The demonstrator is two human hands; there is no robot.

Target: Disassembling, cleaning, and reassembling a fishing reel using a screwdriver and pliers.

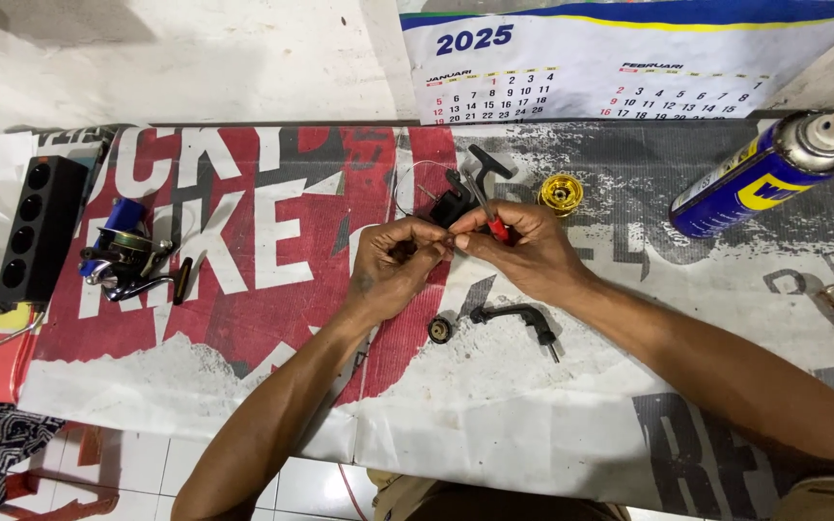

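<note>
My left hand [393,265] pinches a small dark part of a black fishing reel body [452,203] in the middle of the bench. Against it, my right hand [525,249] grips a small red-handled screwdriver [490,214], its shaft pointing up and away toward the reel body. A thin wire bail loops out to the left of the reel body. Just below my hands lie a black reel handle arm [518,316] and a small round dark cap [439,330]. A gold spool [561,193] sits just beyond my right hand.
A printed red, white and grey banner [243,289] covers the bench. A whole blue and black spinning reel [125,259] lies at the left beside a black power strip [34,228]. A blue and yellow spray can [760,174] lies at the right. A wall calendar [620,68] hangs behind.
</note>
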